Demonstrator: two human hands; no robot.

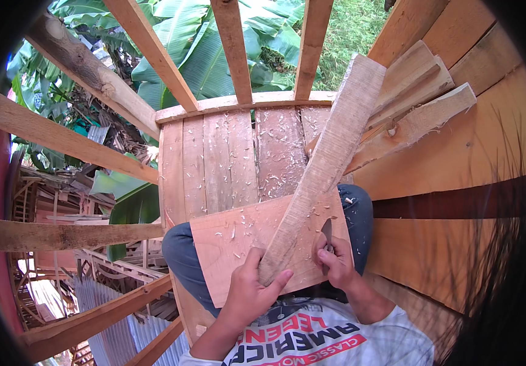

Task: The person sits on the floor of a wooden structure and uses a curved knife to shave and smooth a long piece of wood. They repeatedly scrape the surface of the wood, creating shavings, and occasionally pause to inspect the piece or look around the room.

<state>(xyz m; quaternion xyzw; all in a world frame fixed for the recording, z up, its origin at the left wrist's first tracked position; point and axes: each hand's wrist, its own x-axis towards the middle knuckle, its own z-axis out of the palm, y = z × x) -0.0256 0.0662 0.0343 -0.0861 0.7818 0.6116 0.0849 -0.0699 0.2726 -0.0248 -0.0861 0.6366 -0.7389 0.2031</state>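
A long, rough-sawn wooden beam (327, 155) slants across my lap, its far end up and to the right. My left hand (252, 285) grips its near end, thumb on one side and fingers on the other. To the right of the beam, my right hand (336, 261) is closed round a small knife (327, 230), its blade pointing up and away from me. The blade stands apart from the beam. Under both hands a flat wooden board (232, 244) rests across my thighs, with curled shavings scattered on it.
Plank flooring (214, 158) strewn with shavings lies ahead, bounded by wooden railing slats (232, 49). Several rough timber offcuts (415, 125) lean at the right against a plank wall (433, 256). Banana leaves (196, 61) and corrugated metal sheets (107, 311) show beyond the slats.
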